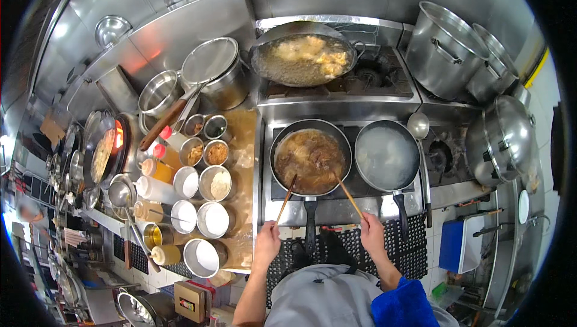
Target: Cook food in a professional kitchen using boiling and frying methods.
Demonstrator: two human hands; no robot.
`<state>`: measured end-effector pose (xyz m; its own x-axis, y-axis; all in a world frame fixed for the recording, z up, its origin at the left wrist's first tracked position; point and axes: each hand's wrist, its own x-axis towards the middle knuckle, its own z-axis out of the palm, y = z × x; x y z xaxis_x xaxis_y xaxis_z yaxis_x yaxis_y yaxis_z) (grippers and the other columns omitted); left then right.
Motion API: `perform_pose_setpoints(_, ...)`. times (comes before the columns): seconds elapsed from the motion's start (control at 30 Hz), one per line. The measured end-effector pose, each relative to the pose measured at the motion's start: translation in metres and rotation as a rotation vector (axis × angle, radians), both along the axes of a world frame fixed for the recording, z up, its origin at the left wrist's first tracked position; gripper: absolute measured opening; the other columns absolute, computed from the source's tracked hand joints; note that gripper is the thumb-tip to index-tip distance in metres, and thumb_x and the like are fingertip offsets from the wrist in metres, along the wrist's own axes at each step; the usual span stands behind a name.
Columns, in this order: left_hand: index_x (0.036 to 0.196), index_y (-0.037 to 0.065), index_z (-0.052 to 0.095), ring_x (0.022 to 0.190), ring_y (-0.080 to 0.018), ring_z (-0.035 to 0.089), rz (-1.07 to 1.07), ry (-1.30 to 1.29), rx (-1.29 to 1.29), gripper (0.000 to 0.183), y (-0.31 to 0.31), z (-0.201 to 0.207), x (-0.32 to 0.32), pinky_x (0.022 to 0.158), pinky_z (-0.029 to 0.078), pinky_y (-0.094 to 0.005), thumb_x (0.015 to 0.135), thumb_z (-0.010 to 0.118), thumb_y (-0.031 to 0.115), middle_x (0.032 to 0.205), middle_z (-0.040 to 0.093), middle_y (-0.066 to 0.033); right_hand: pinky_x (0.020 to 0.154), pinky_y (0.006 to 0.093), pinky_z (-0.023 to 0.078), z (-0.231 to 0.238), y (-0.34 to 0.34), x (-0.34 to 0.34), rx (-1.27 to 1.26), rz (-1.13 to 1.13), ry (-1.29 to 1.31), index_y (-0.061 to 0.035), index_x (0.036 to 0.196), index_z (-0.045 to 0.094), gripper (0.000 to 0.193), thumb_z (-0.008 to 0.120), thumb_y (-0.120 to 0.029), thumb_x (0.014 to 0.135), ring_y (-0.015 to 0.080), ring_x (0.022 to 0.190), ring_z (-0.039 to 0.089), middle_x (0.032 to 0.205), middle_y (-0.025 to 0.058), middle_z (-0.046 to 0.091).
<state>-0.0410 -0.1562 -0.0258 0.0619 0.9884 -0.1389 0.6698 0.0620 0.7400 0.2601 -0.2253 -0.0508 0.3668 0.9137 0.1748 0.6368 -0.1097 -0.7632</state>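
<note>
My left hand (267, 244) is closed round one long wooden chopstick (286, 199). My right hand (372, 235) grips a second chopstick (349, 197). Both tips reach into a black frying pan (350, 157) on the stove in front of me, entering the near part of brown, saucy food (309, 154), perhaps meat or noodles; its kind is unclear. The pan's black handle (310, 225) points toward me between my hands, touched by neither. Right of it sits another black pan (404, 198) with cloudy pale liquid (386, 154).
A wok (258, 56) of oil with golden frying food stands on the back burner. To the left, several metal seasoning cups (204, 225) and squeeze bottles (157, 189) crowd the counter. A ladle (419, 125) lies right of the pans. Large pots (442, 50) stand back right.
</note>
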Motion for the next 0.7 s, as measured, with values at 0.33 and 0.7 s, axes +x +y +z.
perform_pose_setpoints(0.33, 0.113, 0.001, 0.042, 0.102, -0.0179, 0.059, 0.124, -0.937, -0.392, 0.023, -0.056, -0.007, 0.004, 0.092, 0.044, -0.0285, 0.097, 0.049, 0.015, 0.114, 0.063, -0.0137, 0.065, 0.028, 0.053, 0.034, -0.018, -0.106, -0.226, 0.411, 0.453, 0.0033, 0.114, 0.051, 0.023, 0.046, -0.005, 0.094, 0.0176, 0.074, 0.066, 0.087, 0.0119, 0.065)
perform_pose_setpoints(0.7, 0.119, 0.01, 0.042, 0.119, -0.0176, 0.05, 0.487, -1.368, -0.575, 0.027, -0.107, -0.049, -0.049, 0.098, 0.039, -0.0361, 0.097, 0.049, 0.023, 0.132, 0.051, -0.0067, 0.076, 0.0421, 0.048, 0.027, -0.013, -0.176, -0.295, 0.79, 0.21, -0.0015, 0.109, 0.058, 0.026, 0.051, -0.002, 0.084, 0.0388, 0.089, 0.059, 0.097, 0.0204, 0.061)
